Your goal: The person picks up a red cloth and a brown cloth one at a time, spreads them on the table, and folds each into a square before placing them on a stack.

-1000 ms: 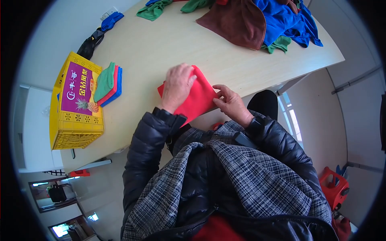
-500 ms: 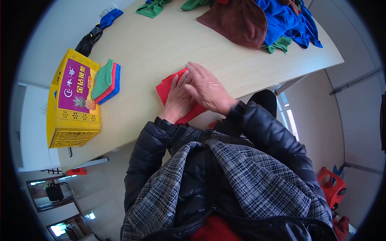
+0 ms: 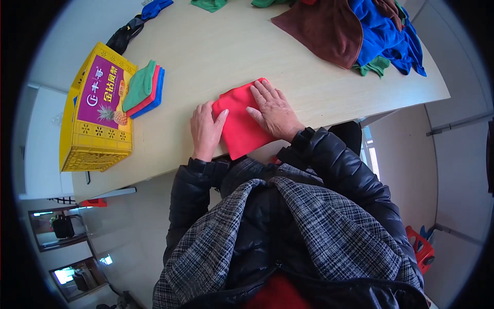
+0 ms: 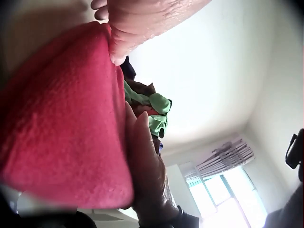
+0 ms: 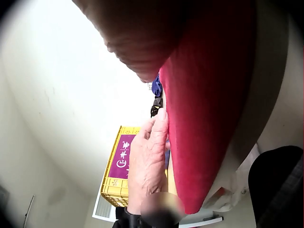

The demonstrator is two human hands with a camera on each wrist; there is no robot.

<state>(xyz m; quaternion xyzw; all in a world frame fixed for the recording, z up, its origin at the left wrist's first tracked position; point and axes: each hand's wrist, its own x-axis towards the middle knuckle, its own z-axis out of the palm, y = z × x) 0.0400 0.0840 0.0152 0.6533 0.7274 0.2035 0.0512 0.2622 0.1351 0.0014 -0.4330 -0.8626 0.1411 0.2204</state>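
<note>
A folded red cloth (image 3: 241,116) lies at the table's front edge, its near corner reaching over that edge. My left hand (image 3: 205,133) rests along its left side, fingers beside the fold and thumb on top. My right hand (image 3: 277,113) presses on the cloth's right part, fingers extended toward the far edge. The left wrist view shows the cloth (image 4: 71,123) close up, with the right hand (image 4: 149,166) beyond it. In the right wrist view, the left hand (image 5: 148,161) touches the cloth's edge.
A yellow crate (image 3: 98,150) with a purple pineapple label stands at the left. Beside it sits a stack of folded green (image 3: 140,88), red and blue cloths. Brown (image 3: 327,33), blue (image 3: 388,38) and green cloths are heaped at the far right. A black item (image 3: 125,35) lies behind the crate.
The left hand has moved from the top of the red cloth to its left side. My right hand crossed over the left, then moved back right onto the cloth.
</note>
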